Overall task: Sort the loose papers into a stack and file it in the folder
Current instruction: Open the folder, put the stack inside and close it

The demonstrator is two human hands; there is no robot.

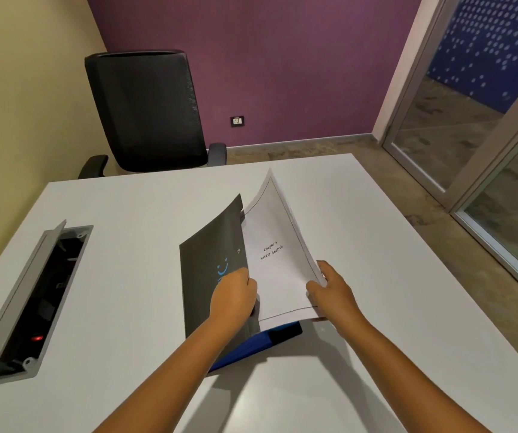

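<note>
The filing step looks to be in hand: the papers already form one stack [278, 260], and it is going into the folder [212, 264] near the middle of the white tabletop [126, 276]. The left hand [234, 295] curls its fingers round the folder's dark front cover, holding it lifted open. The right hand [329, 289] pinches the stack's near right corner, with the far end of the sheets raised and bowed. The top sheet is white with a thin ruled border and a printed heading reading "Chapter 4 SWOT Analysis". A blue part of the folder shows under the stack's near edge. Next, the stack probably needs sliding flat against the spine before the cover is lowered.
</note>
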